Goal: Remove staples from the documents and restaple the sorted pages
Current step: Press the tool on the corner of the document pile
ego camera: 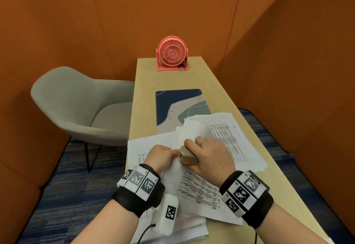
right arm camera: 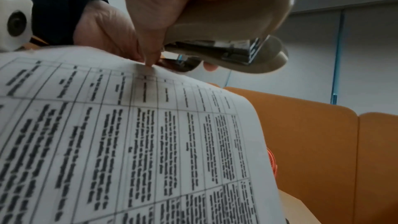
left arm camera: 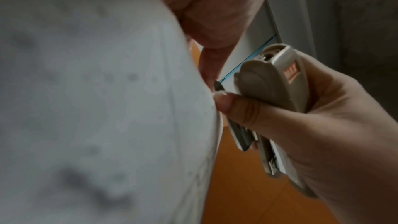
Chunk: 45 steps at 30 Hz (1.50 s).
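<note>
My right hand (ego camera: 203, 152) grips a beige stapler (ego camera: 187, 156) with an orange mark on its end. The stapler (left arm camera: 277, 91) has its metal tip against the top edge of a lifted sheaf of printed table pages (right arm camera: 140, 134). My left hand (ego camera: 159, 156) pinches that same edge of the pages (left arm camera: 96, 100) right beside the stapler's tip. In the right wrist view the stapler (right arm camera: 226, 40) shows its metal magazine from below, with my thumb curled round its side. The staple itself is hidden.
More printed pages (ego camera: 230, 134) lie spread over the light wooden table (ego camera: 146, 90), partly covering a blue and beige mat (ego camera: 172, 105). A pink desk fan (ego camera: 172, 54) stands at the far end. A grey chair (ego camera: 76, 107) is on the left, orange walls all round.
</note>
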Tool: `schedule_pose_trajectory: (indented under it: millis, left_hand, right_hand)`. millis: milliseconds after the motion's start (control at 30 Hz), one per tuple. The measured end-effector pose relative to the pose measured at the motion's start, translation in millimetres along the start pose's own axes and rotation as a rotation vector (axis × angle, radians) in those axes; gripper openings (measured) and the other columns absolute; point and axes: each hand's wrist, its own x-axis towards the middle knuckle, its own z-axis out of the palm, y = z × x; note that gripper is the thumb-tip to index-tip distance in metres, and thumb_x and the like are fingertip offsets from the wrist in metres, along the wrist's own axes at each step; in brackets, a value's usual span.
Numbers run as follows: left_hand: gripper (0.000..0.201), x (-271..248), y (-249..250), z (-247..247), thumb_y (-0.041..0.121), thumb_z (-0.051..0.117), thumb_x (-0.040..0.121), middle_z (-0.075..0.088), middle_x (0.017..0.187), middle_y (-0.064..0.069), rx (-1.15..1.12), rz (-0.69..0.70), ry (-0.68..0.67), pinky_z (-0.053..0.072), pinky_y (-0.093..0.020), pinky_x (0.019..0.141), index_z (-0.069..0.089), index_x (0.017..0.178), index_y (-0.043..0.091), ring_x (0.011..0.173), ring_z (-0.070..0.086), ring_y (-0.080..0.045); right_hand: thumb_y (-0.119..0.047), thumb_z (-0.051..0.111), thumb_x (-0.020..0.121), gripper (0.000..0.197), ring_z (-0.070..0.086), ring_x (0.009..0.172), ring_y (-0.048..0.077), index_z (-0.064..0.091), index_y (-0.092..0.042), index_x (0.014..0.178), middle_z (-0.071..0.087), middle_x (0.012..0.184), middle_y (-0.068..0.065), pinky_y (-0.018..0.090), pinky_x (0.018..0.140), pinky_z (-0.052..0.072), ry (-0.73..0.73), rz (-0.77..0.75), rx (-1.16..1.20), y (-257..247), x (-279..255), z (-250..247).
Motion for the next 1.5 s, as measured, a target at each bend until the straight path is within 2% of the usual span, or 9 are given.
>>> schedule_pose_trajectory:
  millis: [133, 200, 367, 600, 767, 933, 1067, 1233, 1500]
  left_hand:
    - [0.023, -9.4, 5.4, -0.1, 0.017, 0.066, 0.081, 0.058, 0.078, -0.019, -0.085, 0.035, -0.07, 0.041, -0.036, 0.07, 0.062, 0.079, -0.005, 0.073, 0.053, -0.025]
    - [0.019, -12.0, 8.5, -2.6, 0.007, 0.058, 0.087, 0.063, 0.086, -0.022, -0.099, 0.032, -0.129, 0.047, -0.039, 0.08, 0.063, 0.091, -0.011, 0.079, 0.059, -0.028]
    - [0.012, -13.9, 4.5, -5.2, 0.001, 0.058, 0.087, 0.07, 0.082, -0.015, 0.039, 0.094, -0.17, 0.051, -0.043, 0.085, 0.068, 0.08, 0.003, 0.076, 0.065, -0.027]
    - [0.015, -10.2, -5.4, 1.3, 0.01, 0.064, 0.085, 0.069, 0.082, -0.022, 0.237, 0.188, -0.058, 0.051, -0.043, 0.075, 0.068, 0.079, -0.003, 0.073, 0.06, -0.024]
    - [0.02, -7.9, -15.7, 3.1, 0.012, 0.062, 0.085, 0.057, 0.068, -0.013, 0.36, 0.173, -0.044, 0.04, -0.03, 0.067, 0.066, 0.081, -0.008, 0.068, 0.051, -0.02]
    - [0.015, -12.9, -17.2, 11.0, 0.014, 0.054, 0.091, 0.066, 0.084, -0.009, 0.478, 0.229, -0.033, 0.045, -0.029, 0.074, 0.065, 0.088, 0.005, 0.081, 0.06, -0.022]
    - [0.012, -16.6, -9.9, 20.1, 0.012, 0.054, 0.09, 0.048, 0.065, 0.003, 0.597, 0.319, 0.008, 0.03, -0.023, 0.056, 0.058, 0.079, 0.009, 0.069, 0.047, -0.018]
    - [0.007, -7.6, -7.2, 28.8, 0.01, 0.062, 0.085, 0.064, 0.083, -0.002, 0.514, 0.321, 0.056, 0.039, -0.027, 0.068, 0.06, 0.087, 0.016, 0.083, 0.057, -0.021]
    - [0.056, -7.6, -7.0, 61.4, 0.011, 0.062, 0.085, 0.065, 0.088, -0.011, 0.563, 0.36, 0.004, 0.046, -0.051, 0.086, 0.039, 0.119, 0.049, 0.087, 0.058, -0.034]
  right_hand:
    - [-0.057, 0.052, 0.083, 0.033, 0.057, 0.064, 0.019, 0.047, -0.026, 0.092, 0.06, 0.074, -0.006, 0.027, 0.053, 0.037, -0.133, 0.283, 0.216, -1.6, 5.6, -7.4]
    - [-0.058, 0.06, 0.078, 0.036, 0.059, 0.076, 0.019, 0.044, -0.03, 0.093, 0.063, 0.081, -0.007, 0.031, 0.064, 0.045, -0.221, 0.451, 0.384, 1.8, 5.8, -6.3]
    - [-0.05, 0.072, 0.071, 0.034, 0.06, 0.077, 0.016, 0.05, -0.029, 0.084, 0.063, 0.08, -0.008, 0.036, 0.07, 0.05, -0.309, 0.653, 0.637, 7.6, 4.0, 5.7]
    - [-0.021, 0.077, 0.074, 0.019, 0.054, 0.046, 0.002, 0.062, -0.022, 0.084, 0.062, 0.07, -0.005, 0.016, 0.039, 0.038, -0.343, 0.851, 1.084, 8.6, 0.4, 9.0]
    - [-0.015, 0.071, 0.082, 0.014, 0.049, 0.045, 0.016, 0.06, -0.012, 0.09, 0.058, 0.06, 0.001, 0.024, 0.039, 0.04, -0.383, 0.951, 1.375, 15.0, -6.5, 6.1]
    - [-0.019, 0.073, 0.08, 0.019, 0.053, 0.047, 0.015, 0.059, -0.014, 0.091, 0.059, 0.065, 0.002, 0.023, 0.04, 0.042, -0.322, 0.992, 1.269, 33.8, -25.5, -1.4]
    - [-0.029, 0.077, 0.075, 0.032, 0.057, 0.054, 0.02, 0.06, -0.019, 0.1, 0.063, 0.076, 0.005, 0.027, 0.045, 0.047, -0.199, 1.186, 1.106, 64.2, -68.3, -0.7]
    - [-0.041, 0.074, 0.074, 0.049, 0.061, 0.097, 0.029, 0.055, -0.017, 0.112, 0.062, 0.108, 0.005, 0.047, 0.088, 0.051, -0.073, 1.567, 0.755, 126.2, -166.2, -9.0]
    - [-0.046, 0.061, 0.086, 0.066, 0.047, 0.121, 0.037, 0.044, -0.007, 0.136, 0.045, 0.138, 0.021, 0.04, 0.098, 0.04, -0.193, 2.099, 0.404, 189.4, -342.7, -53.2]
